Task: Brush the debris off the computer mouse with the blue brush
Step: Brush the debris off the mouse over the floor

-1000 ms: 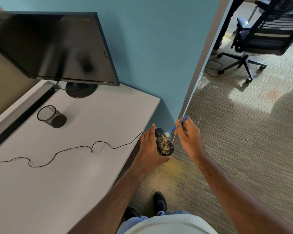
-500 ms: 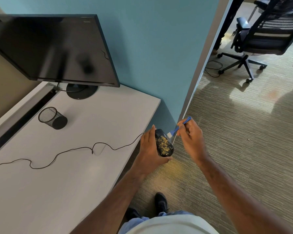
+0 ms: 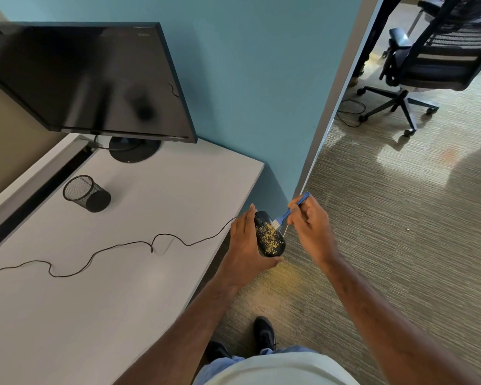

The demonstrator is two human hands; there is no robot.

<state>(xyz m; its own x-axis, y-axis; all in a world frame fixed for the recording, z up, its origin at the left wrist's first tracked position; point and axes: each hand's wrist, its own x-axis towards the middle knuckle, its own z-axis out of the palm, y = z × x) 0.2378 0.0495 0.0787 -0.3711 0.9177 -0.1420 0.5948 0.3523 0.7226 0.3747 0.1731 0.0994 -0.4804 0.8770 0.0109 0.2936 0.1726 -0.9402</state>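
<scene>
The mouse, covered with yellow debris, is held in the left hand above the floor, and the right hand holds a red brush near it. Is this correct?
Not quite: the brush is blue, not red, as the head view shows. The left hand does hold the debris-covered mouse above the floor, and the right hand holds the brush.

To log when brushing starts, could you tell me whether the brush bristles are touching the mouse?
Touching: the head view shows the blue brush's white bristles meeting the mouse's upper end, no gap visible.
</scene>
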